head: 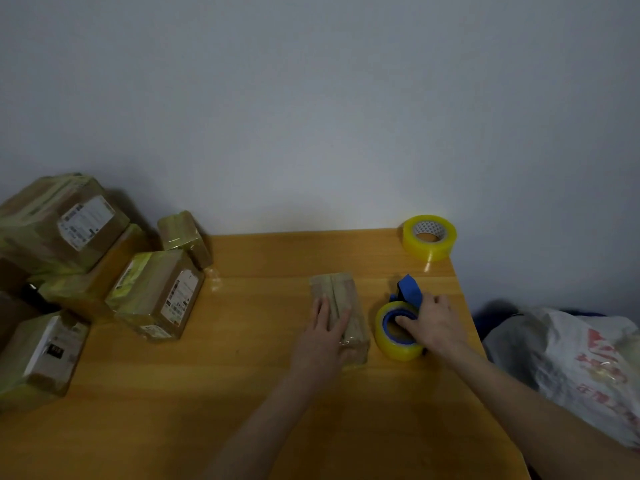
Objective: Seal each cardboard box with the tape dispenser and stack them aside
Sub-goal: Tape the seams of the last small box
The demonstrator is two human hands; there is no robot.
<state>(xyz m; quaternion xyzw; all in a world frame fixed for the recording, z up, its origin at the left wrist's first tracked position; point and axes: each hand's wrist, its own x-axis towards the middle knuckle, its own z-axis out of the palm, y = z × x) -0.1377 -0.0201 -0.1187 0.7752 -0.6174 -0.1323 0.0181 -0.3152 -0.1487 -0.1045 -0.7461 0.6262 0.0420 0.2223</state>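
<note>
Lying flat with straight fingers, the left hand is pressed on the near part of a small cardboard box, which is set near the middle of the worktop. Just right of the box, the tape dispenser is gripped by the right hand, one digit tucked into the roll's core. A spare tape roll is stood at the far right corner. Taped boxes are piled at the left against the wall. A plastic bag is seen beyond the right edge.
</note>
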